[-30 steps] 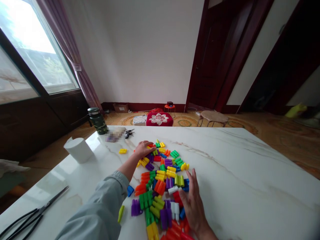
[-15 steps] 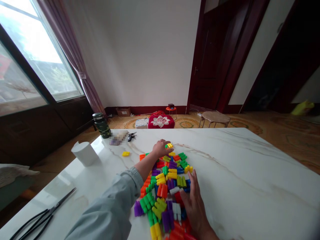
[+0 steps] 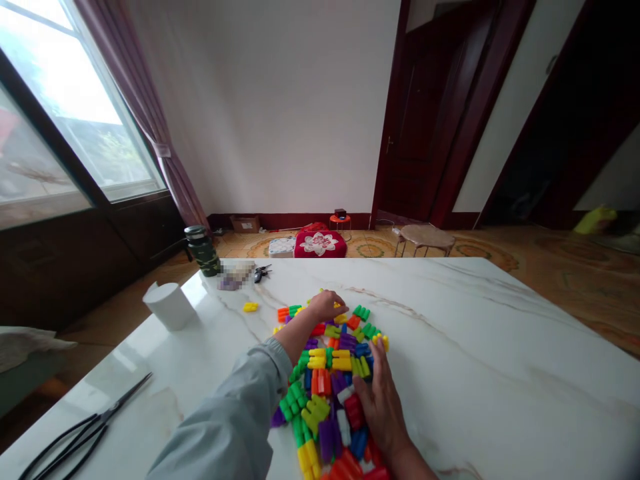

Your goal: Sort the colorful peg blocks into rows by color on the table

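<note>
A heap of small plastic building blocks (image 3: 330, 373) in many colours lies on the white marble table (image 3: 475, 360). My left hand (image 3: 326, 305) rests on the far end of the heap, fingers curled over some blocks. My right hand (image 3: 383, 400) lies flat with fingers stretched out along the right side of the heap, touching the blocks. One yellow block (image 3: 250, 307) sits alone to the left of the heap.
A white paper roll (image 3: 169, 305), a dark green flask (image 3: 202, 250) and keys (image 3: 260, 271) stand at the table's far left. Black scissors (image 3: 83, 430) lie at the near left edge. Beyond the table are a red cushion (image 3: 320, 243) and a small stool (image 3: 425, 237).
My left hand slid right across the far end of the heap, then drew slightly nearer. The blocks are pushed closer together. My right hand stays along the right side.
</note>
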Demonstrator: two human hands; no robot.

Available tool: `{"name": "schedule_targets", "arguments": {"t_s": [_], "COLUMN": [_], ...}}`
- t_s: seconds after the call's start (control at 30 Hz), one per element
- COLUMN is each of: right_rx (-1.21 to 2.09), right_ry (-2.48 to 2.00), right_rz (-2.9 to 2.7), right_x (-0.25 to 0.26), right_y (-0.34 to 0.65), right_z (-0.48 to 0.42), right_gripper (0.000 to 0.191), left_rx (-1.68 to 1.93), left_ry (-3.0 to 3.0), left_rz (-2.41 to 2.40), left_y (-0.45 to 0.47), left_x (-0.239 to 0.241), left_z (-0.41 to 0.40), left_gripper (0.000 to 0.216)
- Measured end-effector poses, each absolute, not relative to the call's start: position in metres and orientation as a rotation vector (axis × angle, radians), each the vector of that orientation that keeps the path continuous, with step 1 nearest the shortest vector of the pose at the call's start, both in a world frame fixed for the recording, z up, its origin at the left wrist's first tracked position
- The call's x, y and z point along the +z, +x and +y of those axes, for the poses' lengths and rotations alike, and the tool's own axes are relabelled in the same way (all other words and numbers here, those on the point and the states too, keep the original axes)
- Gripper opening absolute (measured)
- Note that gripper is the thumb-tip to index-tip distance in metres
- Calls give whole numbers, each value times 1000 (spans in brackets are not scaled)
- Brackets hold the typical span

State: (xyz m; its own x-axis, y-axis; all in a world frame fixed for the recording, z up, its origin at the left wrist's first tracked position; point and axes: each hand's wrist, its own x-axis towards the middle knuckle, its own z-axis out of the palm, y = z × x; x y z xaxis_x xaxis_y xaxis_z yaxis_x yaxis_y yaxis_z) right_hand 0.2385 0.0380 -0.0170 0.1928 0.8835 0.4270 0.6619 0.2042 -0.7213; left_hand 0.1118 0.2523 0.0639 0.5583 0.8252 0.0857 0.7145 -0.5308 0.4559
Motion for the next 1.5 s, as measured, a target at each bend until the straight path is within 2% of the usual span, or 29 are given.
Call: {"name": "schedule_targets", "arguments": {"t_s": [0.27, 0.43, 0.57, 0.63, 0.8, 0.97, 1.17, 1.27, 1.33, 1.4, 1.5], "right_rx": [265, 245, 241, 241, 254, 204, 173, 156, 148, 143, 130], "right_ry": [-1499, -1508, -1530, -1536, -1547, -1522, -1506, -1492, -1494, -1501, -1499], "right_rz": [-1533, -1543, -1568, -1580, -1584, -1596, -1593, -1595, -1596, -1600, -1609], "right_x": [-22, -26, -27, -25, -22, -25, -30, -31, -31, -31, -31], "right_y": [239, 240, 241, 242, 242, 242, 243, 243, 243, 243, 242], "right_z": [40, 42, 42, 41, 40, 43, 48, 49, 50, 50, 50], "right_gripper": [66, 67, 67, 67, 67, 67, 68, 69, 69, 70, 69], "left_rx": [450, 559, 598, 586, 647, 721, 850, 955, 1027, 963, 837], "left_ry": [2355, 2160, 1884, 1784, 1777, 1730, 1678, 1730, 1891, 1901, 1846], "left_rz": [1152, 1629, 2097, 2174, 1969, 1664, 1381, 1416, 1686, 1956, 2013], "left_y": [59, -19, -72, -81, -55, -18, -11, -35, -56, -71, -70], "left_x": [91, 82, 66, 56, 39, 42, 74, 78, 66, 46, 11], "left_z": [212, 221, 238, 244, 245, 230, 187, 146, 113, 81, 49], "left_gripper": [27, 31, 58, 56, 36, 47, 51, 49, 48, 59, 71]}}
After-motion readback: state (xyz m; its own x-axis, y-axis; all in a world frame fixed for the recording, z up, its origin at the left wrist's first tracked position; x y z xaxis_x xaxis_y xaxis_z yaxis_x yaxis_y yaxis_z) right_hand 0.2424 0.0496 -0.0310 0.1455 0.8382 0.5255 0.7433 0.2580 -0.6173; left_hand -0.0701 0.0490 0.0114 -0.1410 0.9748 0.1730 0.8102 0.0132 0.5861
